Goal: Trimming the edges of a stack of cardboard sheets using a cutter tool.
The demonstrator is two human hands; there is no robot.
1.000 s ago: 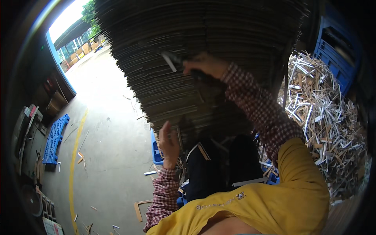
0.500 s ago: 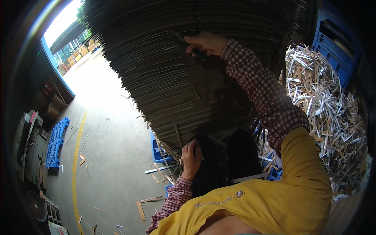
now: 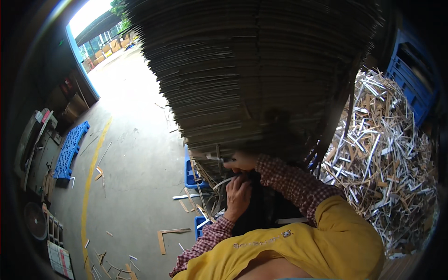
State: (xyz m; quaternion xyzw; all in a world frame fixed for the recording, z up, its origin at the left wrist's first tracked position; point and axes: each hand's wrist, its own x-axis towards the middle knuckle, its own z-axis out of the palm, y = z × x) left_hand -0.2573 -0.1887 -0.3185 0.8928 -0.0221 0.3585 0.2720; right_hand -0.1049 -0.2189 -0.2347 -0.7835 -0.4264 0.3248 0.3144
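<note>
The right hand (image 3: 242, 162) was clenched in a grip on a small knife (image 3: 218, 159) at the foot of the cardboard stack (image 3: 252, 74). Just below that grip, the left hand's (image 3: 239, 196) grip could not be told. The stiff, flat sheets looked heavy together; their edges seemed the likeliest hold.

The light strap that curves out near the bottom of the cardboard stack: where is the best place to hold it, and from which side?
Probably on the free bowed part of the light strap, just above the left hand, coming from the person's left over the floor. There it stands away from the cardboard stack, so fingers can close round it. Higher up, near the right hand, it seems to lie against the sheet edges.
</note>
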